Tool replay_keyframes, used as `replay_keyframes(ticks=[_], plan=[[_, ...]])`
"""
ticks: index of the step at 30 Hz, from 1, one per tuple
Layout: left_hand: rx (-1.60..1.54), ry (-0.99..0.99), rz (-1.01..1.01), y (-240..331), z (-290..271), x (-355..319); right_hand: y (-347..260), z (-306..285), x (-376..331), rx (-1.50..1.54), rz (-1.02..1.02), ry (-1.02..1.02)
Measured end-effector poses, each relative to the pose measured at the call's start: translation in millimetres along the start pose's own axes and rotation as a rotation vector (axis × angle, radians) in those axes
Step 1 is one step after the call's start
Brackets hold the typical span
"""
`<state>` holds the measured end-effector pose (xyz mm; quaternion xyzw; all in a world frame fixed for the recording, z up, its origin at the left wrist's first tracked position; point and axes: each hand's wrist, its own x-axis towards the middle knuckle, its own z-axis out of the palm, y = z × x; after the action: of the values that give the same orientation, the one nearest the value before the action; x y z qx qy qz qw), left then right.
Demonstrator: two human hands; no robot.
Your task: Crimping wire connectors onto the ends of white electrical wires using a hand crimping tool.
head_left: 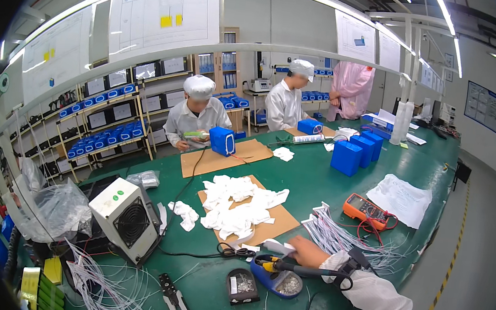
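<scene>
My right hand (308,252) reaches in from the lower right, closed on a white strip (279,247) that looks like cloth or paper. Just below it, a yellow-and-black soldering iron (277,265) rests over a blue stand (265,279). Beyond the hand, a heap of crumpled white cloths (236,206) covers much of a cardboard sheet (284,220). A bundle of thin white wires (337,229) lies right beside the hand. Of my left hand nothing shows.
A white fan box (124,220) stands left, near wire strippers (177,303) and more wires (98,285). A small black box (242,286) sits by the stand. An orange multimeter (367,211) and blue blocks (345,158) lie right. Two co-workers (198,112) sit opposite; another person stands behind.
</scene>
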<state>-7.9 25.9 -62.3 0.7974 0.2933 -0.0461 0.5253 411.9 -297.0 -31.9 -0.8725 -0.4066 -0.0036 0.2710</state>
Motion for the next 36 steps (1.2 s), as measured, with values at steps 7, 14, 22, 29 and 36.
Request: replay_keyframes(ticks=[7,14,22,29,36], plan=[[0.052,-0.043,-0.086,-16,-2,3,-6,1,7,-0.018,0.016,-0.009],[0.039,0.076,0.24,10,8,-1,-25,16,2,-0.252,-0.105,0.233],[0.049,0.045,0.27,15,9,0,5,21,5,0.216,0.281,0.609],[0.032,0.027,0.253,7,6,5,9,23,13,0.249,0.36,0.731],[0.028,-0.04,0.174,-3,5,16,-4,20,-4,0.312,0.5,0.604]])
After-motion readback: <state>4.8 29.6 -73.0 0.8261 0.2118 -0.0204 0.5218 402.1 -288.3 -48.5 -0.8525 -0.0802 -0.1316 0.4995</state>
